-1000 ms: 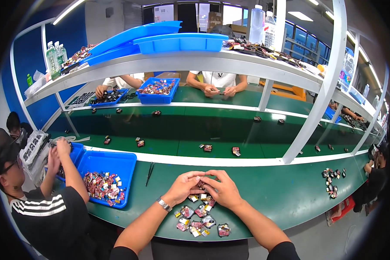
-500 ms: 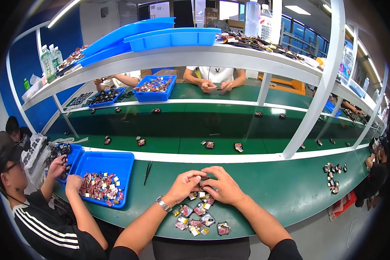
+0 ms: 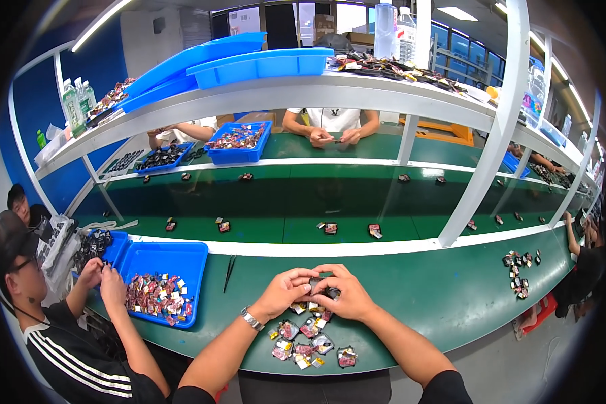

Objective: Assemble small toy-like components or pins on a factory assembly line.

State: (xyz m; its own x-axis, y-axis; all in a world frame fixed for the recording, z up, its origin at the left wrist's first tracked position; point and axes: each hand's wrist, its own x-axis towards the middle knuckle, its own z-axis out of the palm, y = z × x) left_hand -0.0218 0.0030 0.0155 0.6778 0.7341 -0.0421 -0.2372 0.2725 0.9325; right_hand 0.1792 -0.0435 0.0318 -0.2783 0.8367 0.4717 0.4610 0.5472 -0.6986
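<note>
Over the near edge of the green bench, my left hand [image 3: 284, 293] and my right hand [image 3: 347, 295] meet. Both are closed around a small black plastic casing [image 3: 322, 285], partly covered by my fingers. Just below them lies a loose cluster of small electronic assemblies [image 3: 304, 348], with reddish boards, silvery cells and yellow-and-white bits. Some of that cluster is hidden under my hands. To the left of my left hand, a pair of dark tweezers [image 3: 229, 273] rests on the bench.
At left, a blue tray [image 3: 201, 259] holds similar assemblies, and a co-worker [image 3: 54, 337] handles a small part beside it. A green conveyor [image 3: 283, 229] carrying spaced-out parts runs beyond the white rail. A white post [image 3: 481, 141] rises right of centre. More parts [image 3: 518, 273] lie at right.
My right fingers have shifted on the casing, and more of its black surface shows. Parts on the conveyor sit slightly further right. The co-worker's hands at left have come together.
</note>
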